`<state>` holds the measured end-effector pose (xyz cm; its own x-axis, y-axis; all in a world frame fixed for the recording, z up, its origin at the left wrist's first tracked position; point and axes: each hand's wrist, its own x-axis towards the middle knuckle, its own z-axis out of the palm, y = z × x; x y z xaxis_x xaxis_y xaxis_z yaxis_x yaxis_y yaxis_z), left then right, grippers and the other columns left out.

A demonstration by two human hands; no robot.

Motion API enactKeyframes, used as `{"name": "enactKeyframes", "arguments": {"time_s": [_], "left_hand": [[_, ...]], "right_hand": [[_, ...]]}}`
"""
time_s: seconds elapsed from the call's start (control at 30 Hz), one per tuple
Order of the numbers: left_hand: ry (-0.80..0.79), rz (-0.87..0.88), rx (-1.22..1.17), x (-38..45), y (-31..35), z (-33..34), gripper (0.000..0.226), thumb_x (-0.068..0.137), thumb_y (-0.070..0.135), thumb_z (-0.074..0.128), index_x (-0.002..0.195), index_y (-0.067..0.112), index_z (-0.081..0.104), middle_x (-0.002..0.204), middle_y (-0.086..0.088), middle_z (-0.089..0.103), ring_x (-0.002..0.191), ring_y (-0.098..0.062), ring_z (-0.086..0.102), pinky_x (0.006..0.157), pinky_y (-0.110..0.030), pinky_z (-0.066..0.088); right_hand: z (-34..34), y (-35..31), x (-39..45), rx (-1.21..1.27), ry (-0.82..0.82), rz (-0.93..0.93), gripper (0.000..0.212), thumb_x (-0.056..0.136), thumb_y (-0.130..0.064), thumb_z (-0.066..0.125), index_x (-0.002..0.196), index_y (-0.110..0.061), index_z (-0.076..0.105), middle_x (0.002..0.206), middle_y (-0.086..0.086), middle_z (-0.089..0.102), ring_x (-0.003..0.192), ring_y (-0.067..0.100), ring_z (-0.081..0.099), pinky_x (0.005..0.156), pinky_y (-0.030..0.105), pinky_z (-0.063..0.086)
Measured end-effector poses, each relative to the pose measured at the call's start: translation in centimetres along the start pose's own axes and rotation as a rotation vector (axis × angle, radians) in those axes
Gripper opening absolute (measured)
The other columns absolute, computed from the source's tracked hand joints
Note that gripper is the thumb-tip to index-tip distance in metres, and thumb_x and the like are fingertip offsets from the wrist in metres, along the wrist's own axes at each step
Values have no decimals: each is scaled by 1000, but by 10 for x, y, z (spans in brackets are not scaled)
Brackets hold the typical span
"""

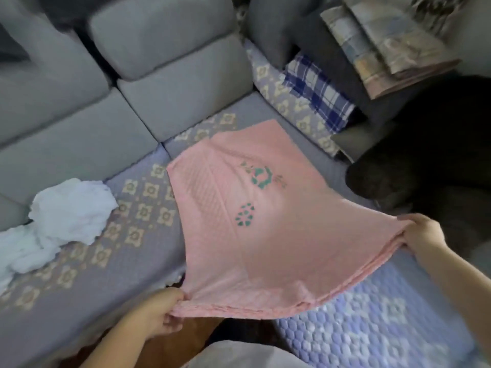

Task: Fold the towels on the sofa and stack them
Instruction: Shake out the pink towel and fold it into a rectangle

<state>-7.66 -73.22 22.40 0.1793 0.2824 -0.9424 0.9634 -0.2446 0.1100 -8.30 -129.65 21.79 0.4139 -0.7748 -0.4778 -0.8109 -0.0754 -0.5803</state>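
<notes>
We saw grey back cushions point(170, 49) lined up at the rear | a lilac flower-print cover point(138, 216) lay over the seat | a blue plaid cloth point(317, 94) sat at the far right corner | a stack of folded printed fabrics point(385, 46) rested above it | a dark blurred shape point(430, 155) loomed right

Bare forearms, pale garment point(239, 353) at chest

Pretty clearly a living room at home: big grey sofa point(79, 123) with chunky cushions, a patterned cover point(138, 208) over the seat, a plaid cloth point(316, 94), plus folded blankets point(385, 46) piled in the corner.
</notes>
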Motion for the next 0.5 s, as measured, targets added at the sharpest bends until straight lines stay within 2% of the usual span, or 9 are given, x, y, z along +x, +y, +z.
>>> {"name": "enactKeyframes", "arguments": {"time_s": [0.07,0.13,0.2,0.27,0.33,0.37,0.43,0.5], "left_hand": [[-34,16,92,-8,-7,18,18,84,11,69,102,7,71,86,-19,69,70,-28,60,64,-35,55],[-69,82,134,-16,-10,39,14,90,12,63,100,11,74,85,-17,67,68,-27,60,64,-33,54],[-91,124,174,-25,-10,66,18,93,11,57,101,14,73,88,-15,66,73,-26,60,65,-33,54],[-125,126,247,-31,-13,91,20,93,11,56,104,16,72,95,-15,66,76,-27,61,67,-33,56],[-176,116,326,-33,-20,115,22,91,11,56,107,17,70,102,-14,63,78,-27,62,67,-33,58],[-196,113,367,-34,-23,126,23,90,10,56,108,16,69,102,-13,61,80,-26,62,68,-33,59],[-226,95,409,-32,-34,146,23,90,7,56,108,14,68,98,-10,58,81,-23,58,68,-34,59],[-282,55,458,-19,-50,172,19,87,7,59,101,16,67,94,-8,59,81,-22,57,70,-36,59]], "right_hand": [[-4,26,20,20,37,122,31,83,6,47,97,-12,68,92,25,68,75,41,70,65,58,60],[-8,37,42,-14,54,211,22,76,7,56,92,2,70,82,27,70,72,43,71,70,62,59],[-17,35,42,-105,69,221,13,77,7,58,79,1,69,75,27,70,71,41,71,75,58,60],[-29,33,30,-122,83,198,17,81,5,55,70,-5,65,69,22,67,69,36,69,68,47,62],[-43,42,30,-100,99,201,20,81,3,54,79,-11,68,68,15,64,67,31,66,53,34,58],[-50,52,36,-83,114,224,25,81,1,53,86,-17,70,72,14,66,70,30,67,53,34,58],[-62,74,47,-10,156,285,34,79,-1,52,96,-21,73,87,14,71,79,32,71,63,43,62],[-71,100,60,50,247,294,43,77,-4,49,109,-15,74,98,13,72,88,30,70,79,43,60]]}}
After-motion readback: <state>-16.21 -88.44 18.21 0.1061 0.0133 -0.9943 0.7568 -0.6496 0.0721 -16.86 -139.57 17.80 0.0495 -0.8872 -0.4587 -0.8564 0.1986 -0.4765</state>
